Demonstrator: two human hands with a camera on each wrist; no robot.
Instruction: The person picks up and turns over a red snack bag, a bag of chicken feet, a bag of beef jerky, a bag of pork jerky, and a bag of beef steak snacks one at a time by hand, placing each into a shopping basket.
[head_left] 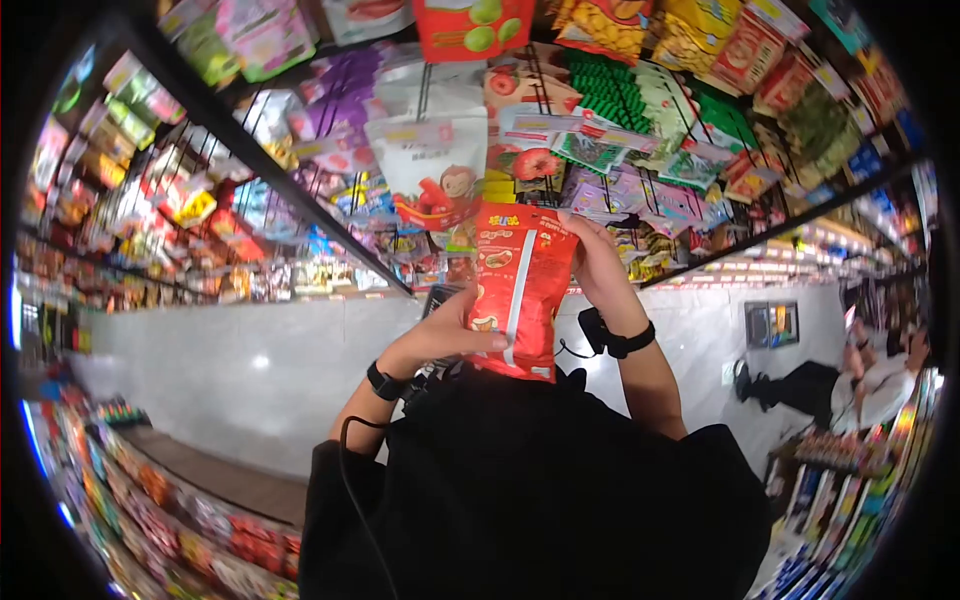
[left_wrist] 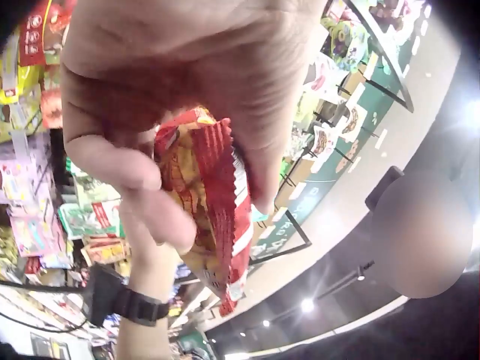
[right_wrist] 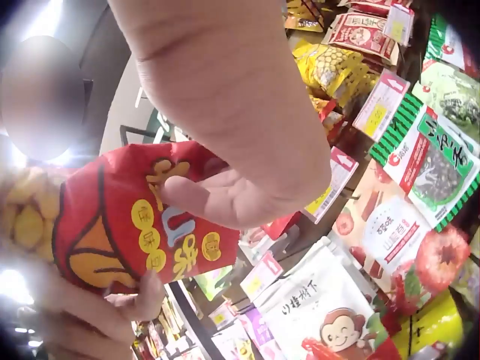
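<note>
In the head view a red snack bag (head_left: 520, 290) with a white stripe is held upright between both hands in front of a rack of hanging snacks. My left hand (head_left: 480, 340) grips its lower left edge, thumb on the front. At the bag's upper right corner, my right hand (head_left: 585, 250) holds on. The left wrist view shows the left hand (left_wrist: 180, 187) curled round the crinkled red bag (left_wrist: 214, 217). In the right wrist view the right hand (right_wrist: 217, 195) lays its thumb over the bag's top (right_wrist: 135, 232), and the other hand's fingers (right_wrist: 90, 315) hold it from below.
Hanging snack packets fill the racks, among them a white bag with a monkey (head_left: 430, 170) just behind the red one. Another person (head_left: 870, 375) is low at the right by a shelf. A pale tiled floor (head_left: 250, 370) and more stocked shelves (head_left: 150, 500) lie to the left.
</note>
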